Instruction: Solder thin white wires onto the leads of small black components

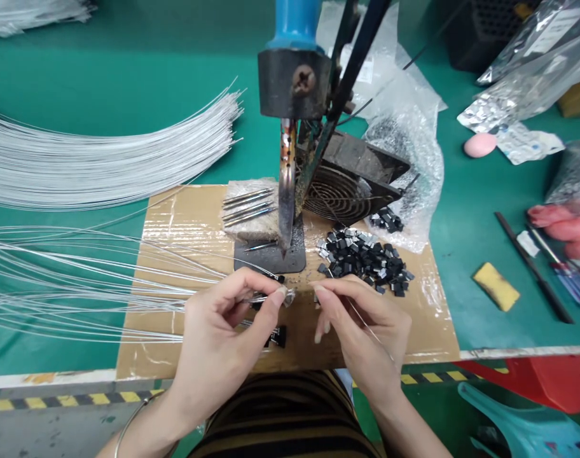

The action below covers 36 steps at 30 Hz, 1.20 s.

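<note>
- Downward-pointing iron (pixel 287 184) blocks the middle ahead.
- Wires (pixel 151 308) crowd in leftward of the left hand (pixel 233 324).
- Fan (pixel 352 184) and black pieces (pixel 366 257) stand beyond the right hand (pixel 380 318).
- Passage: desk (pixel 455 254) between cardboard (pixel 428 318) and sponge (pixel 497 286).

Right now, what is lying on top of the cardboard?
On the cardboard, I see white wires, small black pieces, a block carrying metal rods, and a dark plate. What lies beneath the left hand and right hand is covered.
</note>
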Each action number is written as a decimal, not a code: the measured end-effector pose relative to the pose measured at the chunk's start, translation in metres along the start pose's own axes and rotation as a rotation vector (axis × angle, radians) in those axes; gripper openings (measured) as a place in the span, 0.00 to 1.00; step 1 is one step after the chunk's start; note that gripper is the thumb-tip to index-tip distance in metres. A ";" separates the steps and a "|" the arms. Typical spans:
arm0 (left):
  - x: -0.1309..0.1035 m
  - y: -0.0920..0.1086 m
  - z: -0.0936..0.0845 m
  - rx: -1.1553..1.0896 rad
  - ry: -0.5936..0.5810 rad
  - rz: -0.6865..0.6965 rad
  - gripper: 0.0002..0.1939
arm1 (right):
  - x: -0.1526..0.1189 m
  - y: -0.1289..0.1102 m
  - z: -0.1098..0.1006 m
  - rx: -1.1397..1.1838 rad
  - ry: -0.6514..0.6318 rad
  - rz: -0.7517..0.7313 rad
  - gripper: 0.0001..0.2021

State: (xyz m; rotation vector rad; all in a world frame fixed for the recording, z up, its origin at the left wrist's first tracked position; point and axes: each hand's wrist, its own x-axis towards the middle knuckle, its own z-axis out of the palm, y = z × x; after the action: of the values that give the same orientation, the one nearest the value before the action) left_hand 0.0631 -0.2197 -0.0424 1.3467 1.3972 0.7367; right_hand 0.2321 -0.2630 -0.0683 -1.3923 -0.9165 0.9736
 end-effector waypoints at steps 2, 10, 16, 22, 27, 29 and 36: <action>0.001 0.002 0.000 -0.011 -0.007 -0.002 0.04 | 0.001 -0.001 0.001 0.056 -0.007 0.044 0.07; 0.004 0.008 -0.002 -0.119 -0.083 -0.042 0.04 | 0.003 -0.004 0.008 0.181 -0.062 0.120 0.07; 0.004 0.011 -0.003 -0.110 -0.125 -0.030 0.06 | 0.005 -0.005 0.012 0.202 -0.081 0.103 0.08; 0.006 0.013 -0.003 -0.133 -0.142 -0.033 0.06 | 0.005 -0.005 0.013 0.183 -0.075 0.091 0.08; 0.006 0.015 -0.001 -0.150 -0.115 -0.051 0.06 | 0.006 -0.005 0.012 0.164 -0.077 0.068 0.08; 0.005 0.015 -0.001 -0.158 -0.111 -0.051 0.07 | 0.006 -0.005 0.012 0.142 -0.077 0.069 0.07; 0.008 0.015 -0.001 -0.190 -0.143 -0.056 0.07 | 0.001 -0.003 0.010 0.070 -0.087 0.053 0.06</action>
State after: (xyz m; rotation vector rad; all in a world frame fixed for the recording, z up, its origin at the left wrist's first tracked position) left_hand 0.0679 -0.2088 -0.0305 1.1834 1.2158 0.7033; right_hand 0.2231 -0.2583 -0.0652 -1.3294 -0.9047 1.1032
